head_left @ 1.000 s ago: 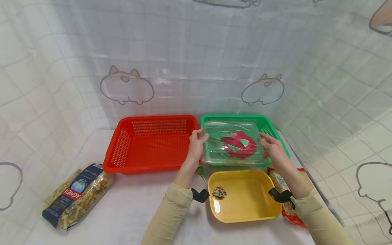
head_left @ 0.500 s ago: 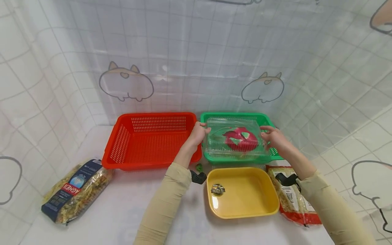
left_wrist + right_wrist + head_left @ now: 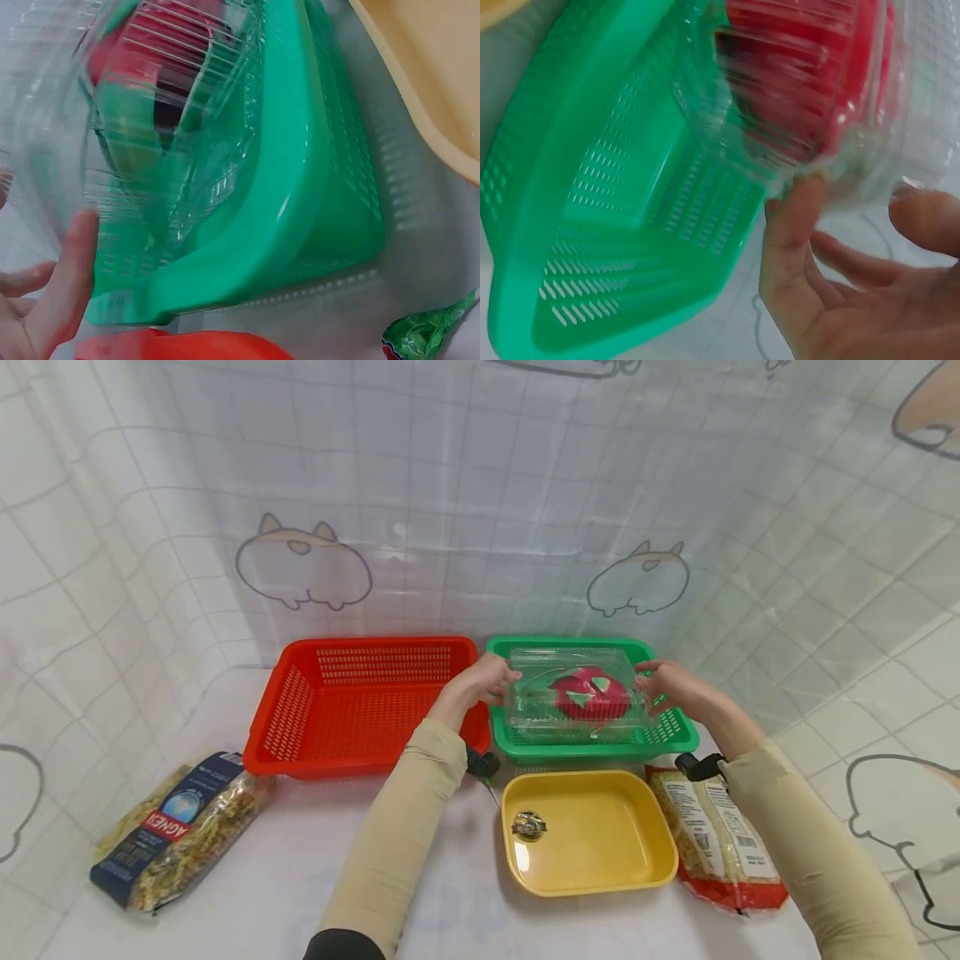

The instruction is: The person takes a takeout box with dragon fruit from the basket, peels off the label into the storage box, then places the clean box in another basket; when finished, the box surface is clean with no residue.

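A clear plastic clamshell box [image 3: 534, 720] is level over the green basket [image 3: 678, 739], its lower part within the rim. Inside the box lies a pink dragon fruit [image 3: 596, 692] with green scales. My left hand [image 3: 489, 678] holds the box's left end; in the left wrist view a fingertip of that hand [image 3: 56, 300] presses the clear wall. At the opposite end my right hand [image 3: 671, 687] grips the box. The right wrist view shows the thumb and a finger of this hand [image 3: 847, 285] on either side of its edge. Whether the box touches the basket floor is hidden.
To the left stands a red basket [image 3: 360, 768]. A yellow tray [image 3: 588, 852] sits in front of the green one. Bags of pasta [image 3: 180, 831] and grain [image 3: 720, 835] lie at the outer sides. A green-wrapped lollipop [image 3: 420, 337] lies near the tray.
The box has come down slightly into the green basket with both hands at its ends. The right forearm has swung outward, uncovering more of the grain bag.
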Demonstrator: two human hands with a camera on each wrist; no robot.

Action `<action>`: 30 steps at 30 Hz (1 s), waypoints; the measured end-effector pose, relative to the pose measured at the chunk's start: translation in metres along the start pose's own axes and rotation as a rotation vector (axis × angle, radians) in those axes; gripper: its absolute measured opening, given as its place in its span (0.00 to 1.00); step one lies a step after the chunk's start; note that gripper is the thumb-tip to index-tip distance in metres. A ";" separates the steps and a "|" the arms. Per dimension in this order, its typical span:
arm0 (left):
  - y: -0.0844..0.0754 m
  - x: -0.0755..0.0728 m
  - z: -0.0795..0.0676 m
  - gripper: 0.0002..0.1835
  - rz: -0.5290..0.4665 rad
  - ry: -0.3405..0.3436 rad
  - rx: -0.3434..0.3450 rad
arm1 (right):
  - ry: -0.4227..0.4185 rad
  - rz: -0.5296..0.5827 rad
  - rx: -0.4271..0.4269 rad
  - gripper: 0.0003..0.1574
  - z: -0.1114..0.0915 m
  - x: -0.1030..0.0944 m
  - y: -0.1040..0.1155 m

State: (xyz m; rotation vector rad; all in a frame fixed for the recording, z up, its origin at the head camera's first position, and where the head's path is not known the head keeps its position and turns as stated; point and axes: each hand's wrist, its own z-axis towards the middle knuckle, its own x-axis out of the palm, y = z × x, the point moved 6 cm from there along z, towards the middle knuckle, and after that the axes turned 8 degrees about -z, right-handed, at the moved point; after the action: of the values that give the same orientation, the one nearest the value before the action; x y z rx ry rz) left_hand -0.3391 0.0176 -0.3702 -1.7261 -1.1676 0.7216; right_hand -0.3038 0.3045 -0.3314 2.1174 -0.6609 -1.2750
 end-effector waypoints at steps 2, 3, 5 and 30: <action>0.001 0.003 0.003 0.30 0.015 0.013 -0.027 | 0.010 -0.010 0.016 0.37 0.004 -0.001 -0.002; 0.002 0.005 0.005 0.30 0.022 0.019 -0.041 | 0.018 -0.019 0.022 0.37 0.005 -0.002 -0.003; 0.003 0.008 0.008 0.31 0.041 0.030 -0.058 | 0.040 -0.040 0.033 0.37 0.008 -0.002 -0.006; 0.007 0.023 0.025 0.46 0.626 0.012 -0.110 | 0.152 -0.308 0.144 0.34 0.051 0.024 -0.027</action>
State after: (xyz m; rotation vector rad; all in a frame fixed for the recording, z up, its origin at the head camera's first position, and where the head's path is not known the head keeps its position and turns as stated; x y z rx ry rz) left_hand -0.3483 0.0469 -0.3866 -2.2125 -0.6539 1.0247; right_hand -0.3363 0.2966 -0.3842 2.4797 -0.3807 -1.2371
